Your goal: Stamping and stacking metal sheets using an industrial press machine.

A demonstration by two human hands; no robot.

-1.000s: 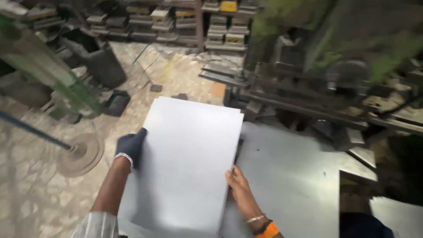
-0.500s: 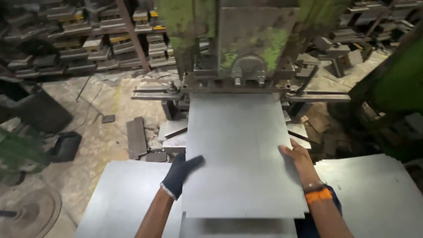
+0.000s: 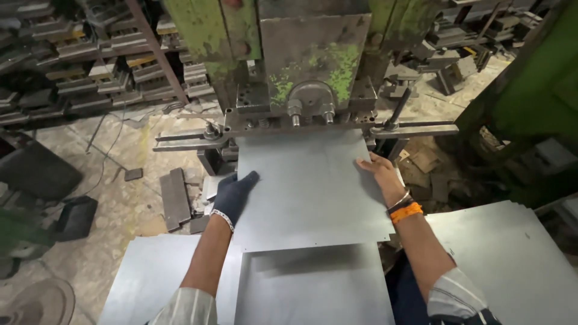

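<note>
A flat grey metal sheet (image 3: 310, 192) lies under the green press (image 3: 307, 66), its far edge at the die. My left hand (image 3: 233, 194), in a dark glove, grips the sheet's left edge. My bare right hand (image 3: 379, 171), with orange and dark bands at the wrist, holds the sheet's right edge. The sheet rests above another sheet (image 3: 313, 289) on the bed in front of me.
More metal sheets lie at the lower left (image 3: 150, 277) and lower right (image 3: 506, 259). Metal blocks and plates (image 3: 174, 195) litter the floor on the left. Racks of dies (image 3: 78, 66) stand at the back left. A green machine frame (image 3: 530, 102) rises on the right.
I have turned from the stack on the left to face the press. The sheet has moved forward, its far edge now under the die, both hands still on its edges.
</note>
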